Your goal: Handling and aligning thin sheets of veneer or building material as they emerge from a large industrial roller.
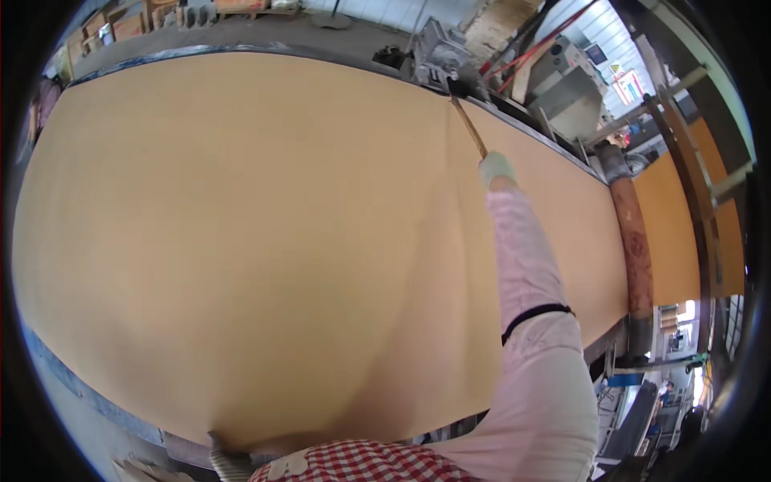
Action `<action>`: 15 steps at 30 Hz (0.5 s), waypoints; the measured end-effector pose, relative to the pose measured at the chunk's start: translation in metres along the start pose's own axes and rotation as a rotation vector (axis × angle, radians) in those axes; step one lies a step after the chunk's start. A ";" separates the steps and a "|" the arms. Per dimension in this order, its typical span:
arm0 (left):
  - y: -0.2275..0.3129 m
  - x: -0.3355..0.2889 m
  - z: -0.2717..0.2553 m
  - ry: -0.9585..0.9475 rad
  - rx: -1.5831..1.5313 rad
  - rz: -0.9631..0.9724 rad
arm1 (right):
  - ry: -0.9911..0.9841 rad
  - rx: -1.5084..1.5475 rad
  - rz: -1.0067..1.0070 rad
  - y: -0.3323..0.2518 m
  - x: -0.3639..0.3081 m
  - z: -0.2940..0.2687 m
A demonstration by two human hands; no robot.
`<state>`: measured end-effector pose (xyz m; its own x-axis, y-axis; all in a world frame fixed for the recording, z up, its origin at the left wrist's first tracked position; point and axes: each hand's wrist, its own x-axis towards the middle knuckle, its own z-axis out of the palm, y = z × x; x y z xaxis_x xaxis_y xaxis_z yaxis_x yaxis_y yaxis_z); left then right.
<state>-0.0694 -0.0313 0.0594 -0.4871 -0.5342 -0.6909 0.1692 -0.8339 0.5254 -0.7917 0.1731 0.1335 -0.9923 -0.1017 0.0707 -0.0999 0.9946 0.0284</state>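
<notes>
A broad tan sheet (pixel 265 217) spreads in front of me, with a faint upright crease or ridge right of its middle. My right arm stretches across it to the far edge. My right hand (pixel 497 167), in a pale glove, is closed round a thin wooden stick (pixel 469 127). The stick's far end meets the sheet's far edge beside a metal machine part. Low on the left, a grey ribbed piece (pixel 229 459) touches the near edge; it may be my left glove or sleeve, and no fingers can be made out.
A grey motor-like unit (pixel 440 52) stands at the far edge. To the right, a reddish-brown roller (pixel 632 241) crosses the sheet's end, with orange-tan sheet (pixel 668 229) and a dark metal frame (pixel 707 209) beyond. Wooden crates (pixel 128 26) stand far left.
</notes>
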 end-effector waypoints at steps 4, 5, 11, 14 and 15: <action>0.046 0.011 -0.052 0.047 -0.061 0.129 | -0.102 -0.230 -0.123 -0.051 0.023 -0.025; 0.057 0.013 -0.054 0.016 -0.087 0.165 | -0.110 -0.227 -0.115 -0.047 0.009 -0.031; 0.116 0.030 -0.115 0.028 -0.128 0.258 | -0.631 -0.417 -0.344 -0.037 -0.203 -0.136; 0.141 0.057 -0.146 -0.003 -0.146 0.259 | -0.737 -0.147 -0.088 -0.015 -0.349 -0.202; 0.150 0.074 -0.179 -0.002 -0.155 0.272 | -0.802 -0.209 -0.075 -0.007 -0.397 -0.216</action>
<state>0.0729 -0.2210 -0.0019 -0.4082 -0.7402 -0.5343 0.4221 -0.6720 0.6085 -0.3816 0.2018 0.3201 -0.7423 -0.0429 -0.6687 -0.2308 0.9533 0.1950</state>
